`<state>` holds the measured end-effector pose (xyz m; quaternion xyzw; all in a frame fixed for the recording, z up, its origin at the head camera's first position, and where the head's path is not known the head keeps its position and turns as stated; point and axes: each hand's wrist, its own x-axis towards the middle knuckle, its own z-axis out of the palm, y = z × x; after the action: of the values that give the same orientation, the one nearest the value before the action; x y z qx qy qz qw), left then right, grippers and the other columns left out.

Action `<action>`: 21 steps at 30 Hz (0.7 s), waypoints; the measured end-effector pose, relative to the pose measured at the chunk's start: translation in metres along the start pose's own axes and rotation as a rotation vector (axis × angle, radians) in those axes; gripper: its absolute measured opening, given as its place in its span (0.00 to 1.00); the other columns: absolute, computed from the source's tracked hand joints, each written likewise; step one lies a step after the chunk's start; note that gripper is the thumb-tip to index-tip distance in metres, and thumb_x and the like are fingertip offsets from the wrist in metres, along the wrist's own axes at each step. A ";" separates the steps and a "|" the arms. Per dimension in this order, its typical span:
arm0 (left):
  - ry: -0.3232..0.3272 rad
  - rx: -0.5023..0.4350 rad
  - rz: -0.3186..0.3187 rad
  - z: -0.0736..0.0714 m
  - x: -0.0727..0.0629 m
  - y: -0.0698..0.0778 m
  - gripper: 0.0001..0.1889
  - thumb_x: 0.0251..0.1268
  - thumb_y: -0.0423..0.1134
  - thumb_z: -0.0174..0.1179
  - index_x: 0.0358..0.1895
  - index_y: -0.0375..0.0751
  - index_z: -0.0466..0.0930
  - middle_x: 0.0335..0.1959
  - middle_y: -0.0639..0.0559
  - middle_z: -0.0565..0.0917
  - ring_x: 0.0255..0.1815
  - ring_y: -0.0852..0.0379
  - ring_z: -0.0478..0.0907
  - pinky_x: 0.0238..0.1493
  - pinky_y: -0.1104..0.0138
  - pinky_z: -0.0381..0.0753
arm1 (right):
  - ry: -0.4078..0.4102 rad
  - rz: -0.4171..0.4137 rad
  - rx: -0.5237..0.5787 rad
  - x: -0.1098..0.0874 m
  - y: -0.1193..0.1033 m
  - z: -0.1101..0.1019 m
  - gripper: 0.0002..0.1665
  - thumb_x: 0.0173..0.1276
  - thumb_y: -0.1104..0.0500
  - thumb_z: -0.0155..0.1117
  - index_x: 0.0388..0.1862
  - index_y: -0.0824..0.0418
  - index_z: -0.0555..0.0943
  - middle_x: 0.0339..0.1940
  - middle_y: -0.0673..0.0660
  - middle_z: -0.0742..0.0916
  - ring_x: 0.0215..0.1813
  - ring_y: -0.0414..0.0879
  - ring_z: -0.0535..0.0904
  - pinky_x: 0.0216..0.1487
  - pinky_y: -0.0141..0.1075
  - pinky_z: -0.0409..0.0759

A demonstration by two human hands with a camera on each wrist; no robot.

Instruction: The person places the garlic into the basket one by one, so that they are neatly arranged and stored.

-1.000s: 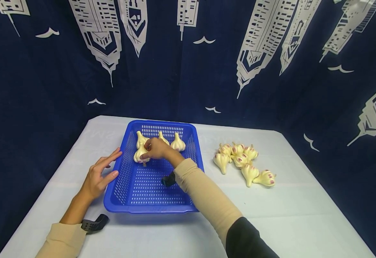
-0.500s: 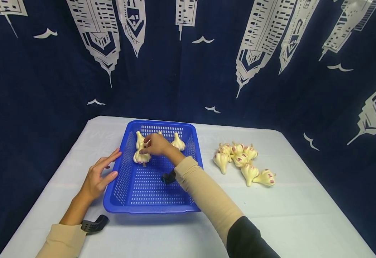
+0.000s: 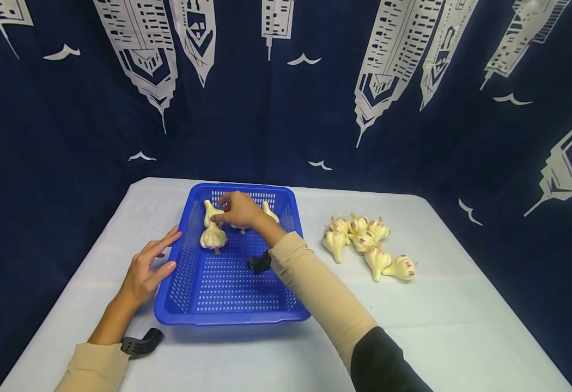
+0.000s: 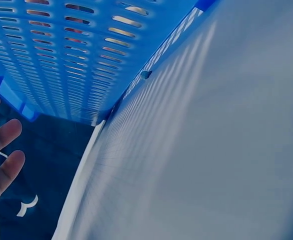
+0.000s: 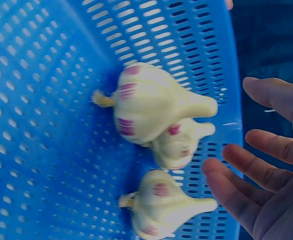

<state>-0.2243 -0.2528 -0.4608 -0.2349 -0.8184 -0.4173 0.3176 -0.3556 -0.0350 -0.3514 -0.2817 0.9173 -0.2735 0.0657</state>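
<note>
A blue perforated plastic basket (image 3: 232,316) holds several garlic bulbs. One garlic bulb (image 3: 213,238) lies at its left side, with another garlic bulb (image 3: 210,211) just behind it. Partly behind my right forearm shows a third garlic bulb (image 3: 269,212). My right hand (image 3: 243,209) hovers over the bulbs with nothing in it; in the right wrist view its fingers (image 5: 246,172) are spread apart from the garlic (image 5: 151,105). My left hand (image 3: 145,270) has its fingers straight, fingertips right at the basket's left rim.
Several more garlic bulbs (image 3: 364,239) sit in a loose cluster on the white tablecloth (image 3: 443,310), right of the basket. A dark blue curtain with white building prints (image 3: 247,125) hangs behind the table. A black wrist strap (image 3: 142,344) is on the left wrist.
My right hand has let go of the front left garlic bulb and lifted away toward the basket's back. The left hand stays at the rim. The head view has shifted slightly.
</note>
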 end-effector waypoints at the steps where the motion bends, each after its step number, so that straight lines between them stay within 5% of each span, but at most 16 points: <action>1: 0.002 0.000 0.000 0.000 0.000 0.000 0.30 0.52 0.32 0.55 0.64 0.32 0.75 0.67 0.38 0.73 0.54 0.64 0.72 0.44 0.70 0.68 | 0.000 -0.004 0.014 -0.001 -0.001 -0.004 0.30 0.62 0.49 0.72 0.58 0.65 0.80 0.45 0.57 0.87 0.43 0.46 0.82 0.43 0.32 0.80; 11: 0.010 -0.010 0.008 -0.001 0.000 0.002 0.31 0.52 0.31 0.55 0.64 0.32 0.75 0.67 0.37 0.73 0.54 0.65 0.72 0.44 0.69 0.68 | 0.058 -0.017 0.111 -0.014 0.002 -0.045 0.32 0.63 0.48 0.71 0.60 0.65 0.78 0.49 0.60 0.87 0.49 0.51 0.83 0.49 0.39 0.80; 21: 0.020 -0.028 0.021 0.001 0.000 0.002 0.31 0.50 0.31 0.54 0.65 0.34 0.75 0.67 0.39 0.74 0.54 0.66 0.72 0.43 0.68 0.68 | 0.095 0.004 0.129 -0.033 0.018 -0.064 0.32 0.61 0.47 0.72 0.60 0.63 0.79 0.46 0.59 0.88 0.48 0.51 0.83 0.49 0.41 0.81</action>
<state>-0.2230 -0.2509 -0.4605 -0.2435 -0.8068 -0.4277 0.3269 -0.3543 0.0250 -0.3083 -0.2617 0.9005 -0.3451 0.0405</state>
